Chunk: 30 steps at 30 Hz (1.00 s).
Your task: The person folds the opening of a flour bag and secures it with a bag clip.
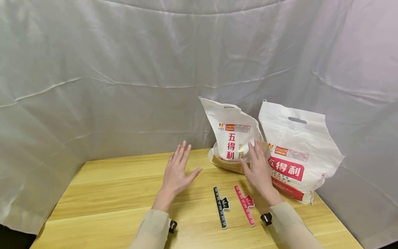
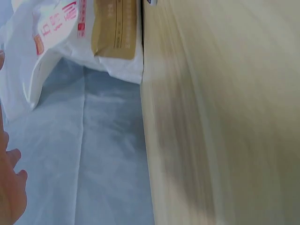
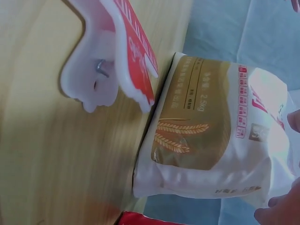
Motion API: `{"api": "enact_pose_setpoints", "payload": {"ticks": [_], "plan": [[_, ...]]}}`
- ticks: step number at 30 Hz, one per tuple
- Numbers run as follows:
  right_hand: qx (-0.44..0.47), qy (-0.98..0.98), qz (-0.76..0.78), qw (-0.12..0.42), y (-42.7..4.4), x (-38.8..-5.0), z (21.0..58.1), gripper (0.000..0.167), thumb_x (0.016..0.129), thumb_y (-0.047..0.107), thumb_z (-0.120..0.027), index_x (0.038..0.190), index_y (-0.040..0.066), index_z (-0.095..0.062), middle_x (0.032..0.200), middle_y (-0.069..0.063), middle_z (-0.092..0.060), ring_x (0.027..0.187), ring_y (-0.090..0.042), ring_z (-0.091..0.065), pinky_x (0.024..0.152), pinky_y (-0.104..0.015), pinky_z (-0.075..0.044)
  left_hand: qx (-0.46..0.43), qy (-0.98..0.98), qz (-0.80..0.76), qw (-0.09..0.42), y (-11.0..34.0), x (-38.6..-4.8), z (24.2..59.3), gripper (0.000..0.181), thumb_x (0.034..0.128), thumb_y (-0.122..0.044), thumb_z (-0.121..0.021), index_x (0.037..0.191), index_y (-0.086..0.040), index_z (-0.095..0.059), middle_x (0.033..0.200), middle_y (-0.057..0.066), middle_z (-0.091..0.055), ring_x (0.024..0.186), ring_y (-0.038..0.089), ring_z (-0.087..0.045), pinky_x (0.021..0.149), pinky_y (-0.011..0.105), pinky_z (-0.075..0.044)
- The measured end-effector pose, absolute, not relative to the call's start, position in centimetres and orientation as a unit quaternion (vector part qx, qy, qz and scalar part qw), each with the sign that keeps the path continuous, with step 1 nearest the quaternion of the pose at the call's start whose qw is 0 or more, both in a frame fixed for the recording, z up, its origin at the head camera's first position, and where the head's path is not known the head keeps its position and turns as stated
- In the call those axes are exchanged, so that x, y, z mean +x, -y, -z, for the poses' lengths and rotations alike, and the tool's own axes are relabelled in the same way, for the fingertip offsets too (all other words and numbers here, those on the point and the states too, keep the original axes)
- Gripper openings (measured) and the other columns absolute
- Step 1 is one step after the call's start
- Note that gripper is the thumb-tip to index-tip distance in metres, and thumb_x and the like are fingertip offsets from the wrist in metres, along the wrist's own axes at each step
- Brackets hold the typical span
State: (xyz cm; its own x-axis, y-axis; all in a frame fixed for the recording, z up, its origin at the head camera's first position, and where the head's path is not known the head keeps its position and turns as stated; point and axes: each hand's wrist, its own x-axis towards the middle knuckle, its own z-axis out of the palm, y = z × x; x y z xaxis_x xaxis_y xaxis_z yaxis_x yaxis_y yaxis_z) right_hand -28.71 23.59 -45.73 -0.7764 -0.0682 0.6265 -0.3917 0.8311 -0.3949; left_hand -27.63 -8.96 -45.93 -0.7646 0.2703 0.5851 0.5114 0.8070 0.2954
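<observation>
Both hands hover over the wooden table, holding nothing. My left hand (image 1: 177, 171) has its fingers straight and its thumb spread, left of the clips. Near the flour bags, my right hand (image 1: 258, 169) also has straight, spread fingers. Between and below the hands lie a black clip (image 1: 221, 207) and a red clip (image 1: 245, 206), both long with piano-key markings. A white and gold flour bag (image 1: 231, 138) stands behind, its top slumped to the left; the right wrist view shows its wheat print (image 3: 180, 136). Right of it stands a white and red flour bag (image 1: 295, 155) with a handle slot.
The wooden table (image 1: 118, 193) spreads out to the left of the hands. A grey cloth (image 1: 140, 69) hangs behind the table and along its sides. The bags stand near the table's back right edge, close to the cloth. Each wrist carries a black strap piece (image 1: 266, 218).
</observation>
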Motion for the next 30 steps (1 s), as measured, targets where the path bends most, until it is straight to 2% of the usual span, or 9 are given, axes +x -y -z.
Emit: {"api": "enact_pose_setpoints", "payload": {"ticks": [5,11,15,18,23,30], "plan": [[0.118,0.913,-0.261,0.29,-23.8,-29.4,45.8,0.079,0.1,0.027,-0.068,0.163,0.003,-0.027,0.173,-0.016,-0.007,0.154,-0.051,-0.017,0.12,-0.069,-0.021,-0.229,0.919,0.213,0.242,6.9,-29.1,45.7,0.093,0.0974,-0.065,-0.055,0.168,-0.022,-0.012,0.175,0.001,-0.005,0.16,0.024,-0.008,0.129,0.047,-0.009],[0.104,0.92,-0.256,0.279,-24.1,-30.2,46.2,0.08,0.1,0.028,-0.067,0.165,0.006,-0.024,0.174,-0.014,-0.003,0.157,-0.048,-0.008,0.121,-0.071,-0.015,-0.242,0.919,0.201,0.237,4.5,-30.9,45.5,0.091,0.098,-0.066,-0.053,0.168,-0.023,-0.013,0.175,0.003,-0.007,0.16,0.023,-0.007,0.129,0.046,-0.009],[0.094,0.92,-0.252,0.284,-24.1,-30.6,46.7,0.081,0.099,0.028,-0.069,0.165,0.009,-0.025,0.174,-0.012,-0.004,0.157,-0.047,-0.007,0.121,-0.071,-0.013,-0.236,0.926,0.196,0.219,2.7,-32.2,45.3,0.09,0.0988,-0.069,-0.049,0.168,-0.023,-0.012,0.175,0.0,-0.004,0.16,0.022,-0.006,0.128,0.044,-0.007],[0.084,0.923,-0.246,0.285,-24.1,-30.7,46.9,0.081,0.099,0.029,-0.069,0.165,0.011,-0.025,0.175,-0.01,-0.005,0.157,-0.047,-0.008,0.121,-0.071,-0.013,-0.229,0.93,0.2,0.205,1.6,-33.0,45.2,0.09,0.099,-0.068,-0.05,0.168,-0.022,-0.014,0.175,-0.003,0.002,0.16,0.022,-0.005,0.129,0.044,-0.006],[0.079,0.927,-0.227,0.287,-23.8,-30.7,46.9,0.079,0.098,0.029,-0.071,0.163,0.009,-0.03,0.174,-0.012,-0.009,0.156,-0.048,-0.011,0.119,-0.073,-0.016,-0.215,0.939,0.195,0.186,0.4,-34.0,45.0,0.092,0.0989,-0.067,-0.053,0.168,-0.022,-0.012,0.173,-0.004,0.007,0.16,0.022,-0.003,0.129,0.043,-0.004],[0.082,0.928,-0.241,0.27,-23.8,-30.7,47.0,0.077,0.1,0.025,-0.068,0.163,0.008,-0.029,0.174,-0.012,-0.007,0.152,-0.05,-0.023,0.118,-0.071,-0.024,-0.216,0.942,0.187,0.178,-0.5,-34.8,45.2,0.098,0.0966,-0.06,-0.063,0.168,-0.019,-0.01,0.175,0.003,-0.002,0.16,0.025,-0.008,0.128,0.045,-0.008]]}}
